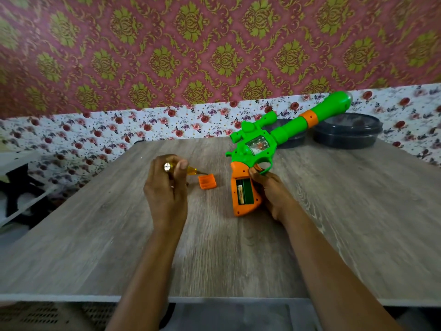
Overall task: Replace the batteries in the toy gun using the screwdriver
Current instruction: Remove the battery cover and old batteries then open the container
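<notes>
The toy gun [260, 144] is glossy moulded plastic. It has a bright green body, a scope on top, a clear window in its side, and a long round barrel with an orange band that flares at the muzzle. Its orange grip is chunky and rounded. A rectangular compartment [248, 190] in the grip stands open, showing a dark green lining and one pale cylindrical battery [241, 193] along its left edge. The screwdriver [191, 170] has a clear yellow handle with a shiny metal end cap and a thin shaft. A small ribbed orange cover [207, 182] lies flat on the table [238, 254], which is a grey, wood-grain laminate.

The left hand [165, 194] is clenched around the screwdriver handle. The thumb lies along it, the cap faces the camera, and the shaft points right. The right hand [274, 194] grasps the gun's grip from its right side, with the fingers curled behind it and the thumb tip pressed near the trigger guard.

The gun's grip sits against the right palm, and the barrel slants up and away beyond that hand to the right. The open compartment is just left of the right hand's fingers. The cover lies between the two hands, closer to the left one, just beside the screwdriver tip. Blur hides whether the tip touches it. Beyond the right hand, a dark round tub [347, 136] sits behind the barrel, below patterned wallpaper [214, 56].
</notes>
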The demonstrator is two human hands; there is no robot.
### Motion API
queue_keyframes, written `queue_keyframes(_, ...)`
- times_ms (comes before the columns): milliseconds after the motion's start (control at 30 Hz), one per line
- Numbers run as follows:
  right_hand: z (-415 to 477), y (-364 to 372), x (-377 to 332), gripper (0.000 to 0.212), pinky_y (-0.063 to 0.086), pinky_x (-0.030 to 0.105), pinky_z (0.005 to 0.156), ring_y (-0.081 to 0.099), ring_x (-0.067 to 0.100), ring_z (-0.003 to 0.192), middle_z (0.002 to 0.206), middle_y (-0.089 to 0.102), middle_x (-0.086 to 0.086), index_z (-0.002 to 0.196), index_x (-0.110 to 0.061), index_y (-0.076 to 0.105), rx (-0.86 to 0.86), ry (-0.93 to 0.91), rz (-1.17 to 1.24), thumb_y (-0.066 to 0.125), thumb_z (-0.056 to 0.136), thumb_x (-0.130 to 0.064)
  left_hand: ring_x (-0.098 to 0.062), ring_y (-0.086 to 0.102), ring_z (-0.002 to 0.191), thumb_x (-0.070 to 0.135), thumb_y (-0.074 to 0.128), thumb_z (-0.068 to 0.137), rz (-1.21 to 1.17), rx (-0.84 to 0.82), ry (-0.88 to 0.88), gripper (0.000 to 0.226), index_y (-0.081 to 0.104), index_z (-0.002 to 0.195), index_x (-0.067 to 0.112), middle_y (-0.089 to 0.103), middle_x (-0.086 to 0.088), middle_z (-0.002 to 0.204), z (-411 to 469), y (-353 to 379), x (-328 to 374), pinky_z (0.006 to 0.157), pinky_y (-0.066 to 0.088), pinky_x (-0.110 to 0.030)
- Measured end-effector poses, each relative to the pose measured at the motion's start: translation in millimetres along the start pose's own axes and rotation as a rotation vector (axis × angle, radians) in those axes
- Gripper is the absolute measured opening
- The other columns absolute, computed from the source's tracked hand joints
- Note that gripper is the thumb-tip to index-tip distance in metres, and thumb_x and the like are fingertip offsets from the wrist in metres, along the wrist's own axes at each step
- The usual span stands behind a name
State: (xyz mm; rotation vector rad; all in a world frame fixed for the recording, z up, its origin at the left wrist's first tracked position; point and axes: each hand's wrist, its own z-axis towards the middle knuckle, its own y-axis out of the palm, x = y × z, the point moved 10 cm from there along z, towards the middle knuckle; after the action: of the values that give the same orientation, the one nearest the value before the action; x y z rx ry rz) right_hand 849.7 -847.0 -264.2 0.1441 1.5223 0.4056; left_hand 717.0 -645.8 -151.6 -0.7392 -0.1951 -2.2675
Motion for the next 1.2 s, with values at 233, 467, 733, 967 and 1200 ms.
queue_keyframes(233,-12,1,-5,0.013,0.051,0.042,0.085,0.067,0.015,0.077,0.080,0.073,-0.001,0.092,-0.015,0.066,0.004,-0.036,-0.003,0.054,0.091,-0.017,0.002,0.061,0.082,0.025,0.051,0.094,0.026,0.013,0.018,0.032,0.054,0.120,0.007,0.065,0.001,0.094,-18,-12,14,0.068,0.043,-0.003)
queue_keyframes(467,-41,-1,-10,0.015,0.050,0.045,0.091,0.067,0.013,0.079,0.086,0.072,0.001,0.093,-0.014,0.066,0.032,-0.071,0.003,0.052,0.093,-0.017,-0.012,0.065,0.077,0.034,0.035,0.100,-0.035,-0.136,0.218,0.034,0.041,0.128,0.017,0.063,-0.003,0.094,-47,1,47,0.066,0.053,-0.021)
queue_keyframes(733,-51,-2,-10,0.020,0.048,0.046,0.095,0.066,0.018,0.085,0.100,0.068,0.010,0.105,-0.009,0.065,0.008,-0.101,-0.039,0.051,0.093,-0.019,-0.008,0.061,0.085,0.041,0.031,0.100,-0.098,-0.190,0.236,0.036,0.041,0.126,0.019,0.058,0.003,0.102,-54,4,55,0.072,0.047,-0.005)
queue_keyframes(967,-45,0,-7,0.021,0.052,0.039,0.084,0.067,0.015,0.079,0.098,0.068,0.011,0.106,-0.007,0.064,-0.007,-0.086,-0.027,0.050,0.093,-0.017,-0.003,0.057,0.086,0.031,0.028,0.101,-0.084,-0.210,0.259,0.033,0.039,0.129,0.016,0.057,0.000,0.101,-55,9,59,0.073,0.046,-0.003)
queue_keyframes(1200,-42,-1,-6,0.022,0.055,0.036,0.080,0.066,0.019,0.082,0.099,0.068,0.011,0.107,-0.008,0.063,0.005,-0.071,-0.023,0.050,0.093,-0.018,0.014,0.055,0.086,0.026,0.031,0.100,-0.087,-0.242,0.239,0.030,0.040,0.127,0.015,0.058,0.001,0.101,-55,14,58,0.074,0.042,-0.001)
